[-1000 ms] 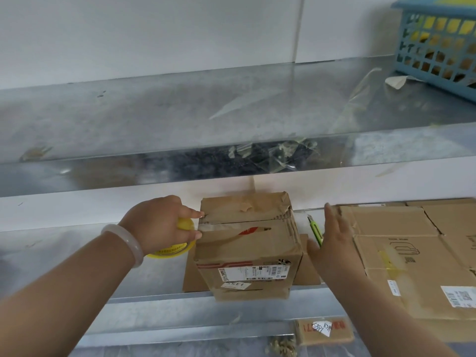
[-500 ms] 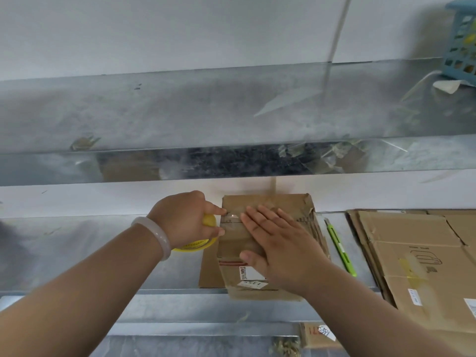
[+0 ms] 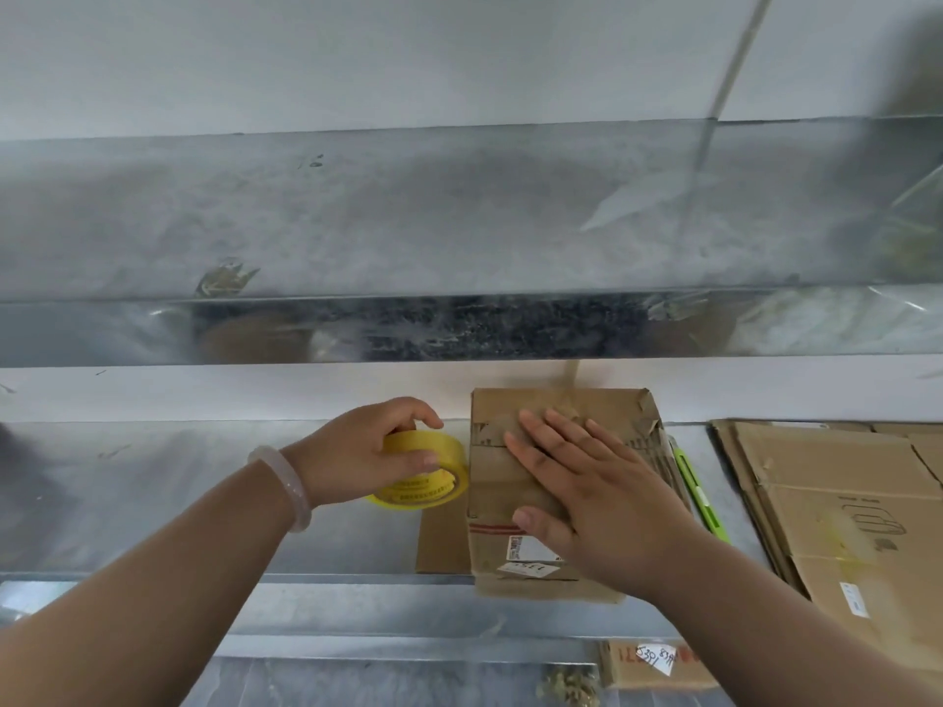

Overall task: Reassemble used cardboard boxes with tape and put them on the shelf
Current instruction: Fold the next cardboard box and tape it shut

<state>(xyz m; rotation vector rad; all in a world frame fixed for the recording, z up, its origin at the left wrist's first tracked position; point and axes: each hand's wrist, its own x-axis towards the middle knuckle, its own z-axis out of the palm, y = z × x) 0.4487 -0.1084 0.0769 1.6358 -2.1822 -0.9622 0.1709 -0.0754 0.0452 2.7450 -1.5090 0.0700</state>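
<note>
A small worn cardboard box (image 3: 497, 482) stands on the metal shelf (image 3: 153, 502), its front edge sticking out past the shelf lip. My right hand (image 3: 587, 482) lies flat on the box top, fingers straight and spread, pressing it down. Just left of the box my left hand (image 3: 365, 451) grips a yellow roll of tape (image 3: 431, 489) from above, thumb and fingers curled round it. The roll sits close to the box's left side. Any tape strip between roll and box is too faint to make out.
A green utility knife (image 3: 696, 494) lies right of the box. A stack of flattened cardboard (image 3: 842, 512) fills the right of the shelf. A flat cardboard piece (image 3: 441, 546) lies under the box. An upper metal shelf (image 3: 408, 222) overhangs. A labelled box (image 3: 658, 665) sits below.
My right hand moved from the box's right side onto its top and now presses flat. My left hand has drawn the tape roll slightly left, away from the box. The view shifted left.
</note>
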